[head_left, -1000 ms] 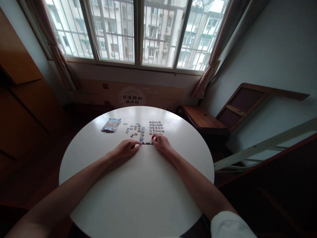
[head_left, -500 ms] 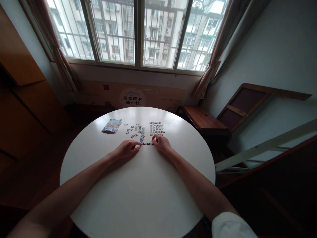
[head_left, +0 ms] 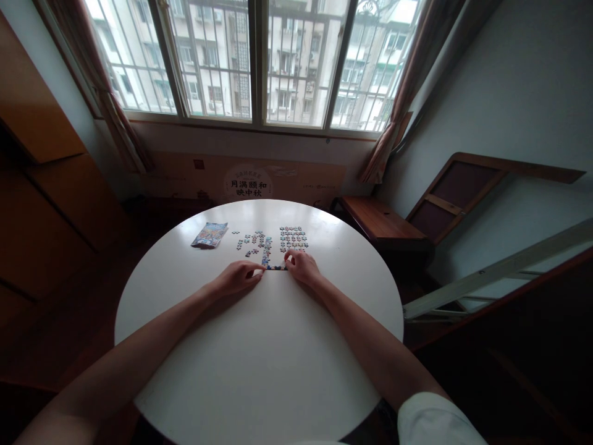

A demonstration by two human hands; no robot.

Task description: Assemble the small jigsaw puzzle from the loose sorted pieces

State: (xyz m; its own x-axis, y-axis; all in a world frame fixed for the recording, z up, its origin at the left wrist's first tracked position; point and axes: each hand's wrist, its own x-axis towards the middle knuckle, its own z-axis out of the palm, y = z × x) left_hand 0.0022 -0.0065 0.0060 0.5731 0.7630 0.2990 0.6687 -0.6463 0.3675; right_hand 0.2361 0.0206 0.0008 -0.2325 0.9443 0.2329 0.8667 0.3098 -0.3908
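On the round white table lies a short joined strip of puzzle pieces between my two hands. My left hand rests on the table with its fingers curled, fingertips touching the strip's left end. My right hand is curled at the strip's right end, fingers pinched on it. Just beyond lie loose puzzle pieces and a tidy block of laid-out pieces.
A small printed packet lies at the table's far left. A wooden bench stands to the right, with a wooden frame and pale rails leaning on the wall. A barred window is behind the table.
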